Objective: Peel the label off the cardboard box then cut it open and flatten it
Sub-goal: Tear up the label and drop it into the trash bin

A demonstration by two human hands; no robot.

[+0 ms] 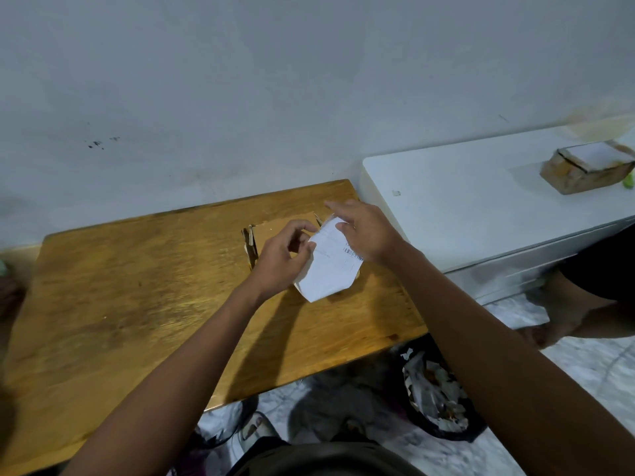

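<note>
I pinch the white label [328, 261] by its left edge with my left hand [281, 259], so it lifts clear of the cardboard box [275, 230] lying on the wooden table [137, 286]. My right hand [366, 231] hovers over the label's far side with fingers loosely spread, probably to steady it; whether it grips I cannot tell.

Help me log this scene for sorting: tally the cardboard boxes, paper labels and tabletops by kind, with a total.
Cardboard boxes: 2, the brown opened box under the hands and the taped brown box on the white cabinet.
Paper labels: 2, the white printed label in the hands and one on the taped box.
Tabletops: 2, the wooden table and the white cabinet.
Total: 6
</note>
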